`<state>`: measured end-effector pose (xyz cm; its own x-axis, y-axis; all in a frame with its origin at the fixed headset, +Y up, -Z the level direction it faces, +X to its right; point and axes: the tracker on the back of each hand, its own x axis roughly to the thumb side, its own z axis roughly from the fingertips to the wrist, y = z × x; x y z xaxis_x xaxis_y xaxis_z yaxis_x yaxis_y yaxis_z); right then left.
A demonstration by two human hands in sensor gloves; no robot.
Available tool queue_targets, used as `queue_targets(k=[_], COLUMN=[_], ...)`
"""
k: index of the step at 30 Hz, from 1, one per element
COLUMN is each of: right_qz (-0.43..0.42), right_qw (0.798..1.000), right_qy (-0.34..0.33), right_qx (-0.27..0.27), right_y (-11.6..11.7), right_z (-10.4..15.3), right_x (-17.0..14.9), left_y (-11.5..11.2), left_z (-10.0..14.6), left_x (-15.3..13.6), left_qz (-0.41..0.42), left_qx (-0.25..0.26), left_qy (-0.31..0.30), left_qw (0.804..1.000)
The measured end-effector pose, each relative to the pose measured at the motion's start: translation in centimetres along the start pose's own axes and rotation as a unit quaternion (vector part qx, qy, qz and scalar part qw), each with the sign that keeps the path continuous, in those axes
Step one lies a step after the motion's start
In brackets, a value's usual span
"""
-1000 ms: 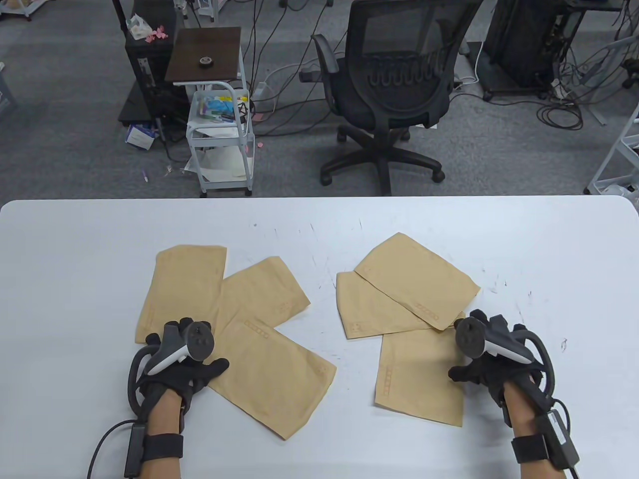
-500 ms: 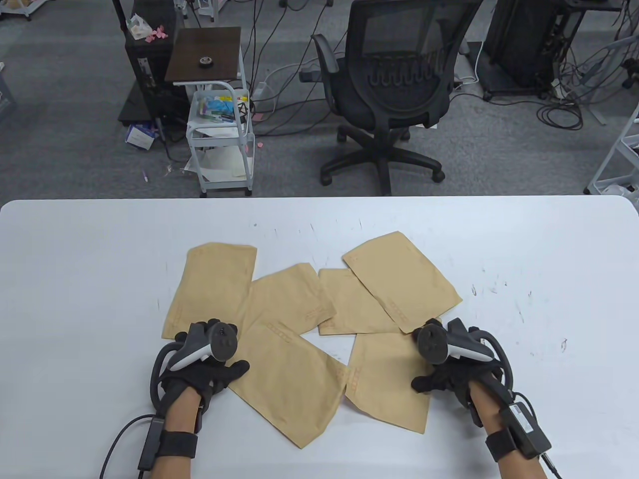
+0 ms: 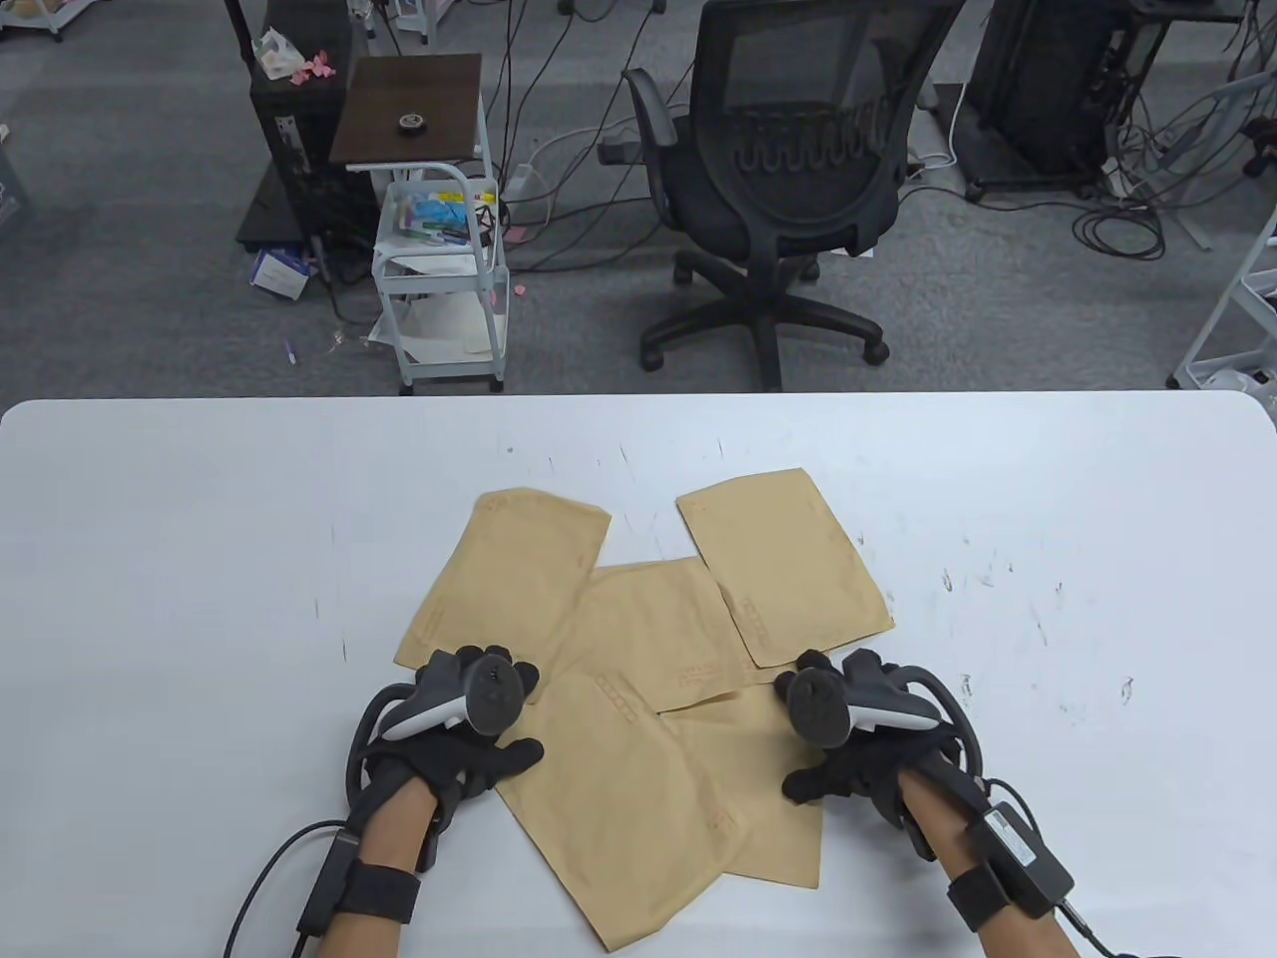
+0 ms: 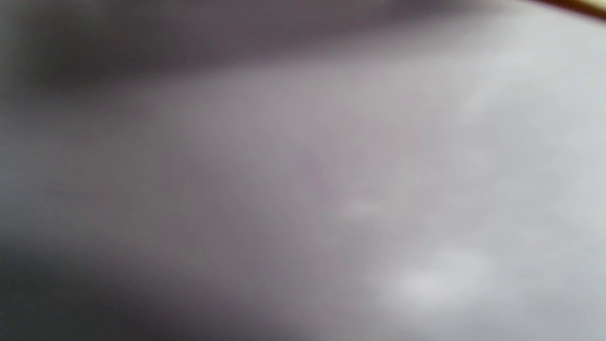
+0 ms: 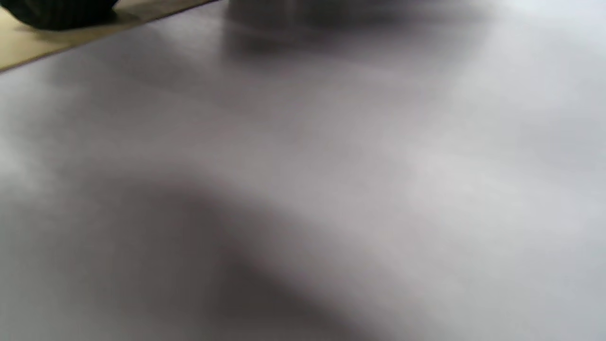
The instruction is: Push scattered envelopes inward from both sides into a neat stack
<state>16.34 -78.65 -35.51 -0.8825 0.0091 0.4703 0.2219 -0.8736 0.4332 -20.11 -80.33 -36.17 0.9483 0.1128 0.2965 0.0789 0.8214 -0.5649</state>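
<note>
Several tan envelopes (image 3: 638, 699) lie overlapping in a loose pile at the middle of the white table (image 3: 150, 559). One envelope (image 3: 509, 589) fans out at the upper left, another (image 3: 783, 564) at the upper right, and a large one (image 3: 619, 828) points toward the near edge. My left hand (image 3: 479, 743) rests flat on the pile's left edge, thumb on the large envelope. My right hand (image 3: 833, 743) rests flat on the pile's right edge. Both wrist views are blurred table surface; the right wrist view shows a gloved fingertip (image 5: 57, 12) on an envelope (image 5: 28, 45).
Beyond the table's far edge stand a black office chair (image 3: 778, 190) and a small white cart (image 3: 444, 269) with a dark top. Cables lie on the carpet. Bare table surface (image 3: 1097, 599) spreads to both sides of the pile.
Both hands have slid inward, pushing the left and right groups of envelopes together. The two groups, apart one second ago, now overlap in one pile at the table's middle.
</note>
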Motion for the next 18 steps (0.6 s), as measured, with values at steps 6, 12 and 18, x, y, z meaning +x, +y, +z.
queue_targets(k=[6, 12, 18], right_qz=[0.071, 0.046, -0.070], right_qw=[0.990, 0.992, 0.996], right_qy=[0.025, 0.105, 0.013], right_qx=[-0.121, -0.059, -0.053], right_y=[-4.6, -4.7, -2.8], right_z=[1.7, -1.2, -3.8], right_x=[-0.3, -4.2, -3.0], left_y=[0.9, 0.6, 0.1], left_z=[0.7, 0.9, -0.3], left_x=[0.8, 1.6, 2.8], left_qz=[-0.004, -0.001, 0.003], left_qx=[0.030, -0.014, 0.010], left_qy=[-0.004, -0.043, -0.026], left_qw=[1.000, 0.999, 1.000])
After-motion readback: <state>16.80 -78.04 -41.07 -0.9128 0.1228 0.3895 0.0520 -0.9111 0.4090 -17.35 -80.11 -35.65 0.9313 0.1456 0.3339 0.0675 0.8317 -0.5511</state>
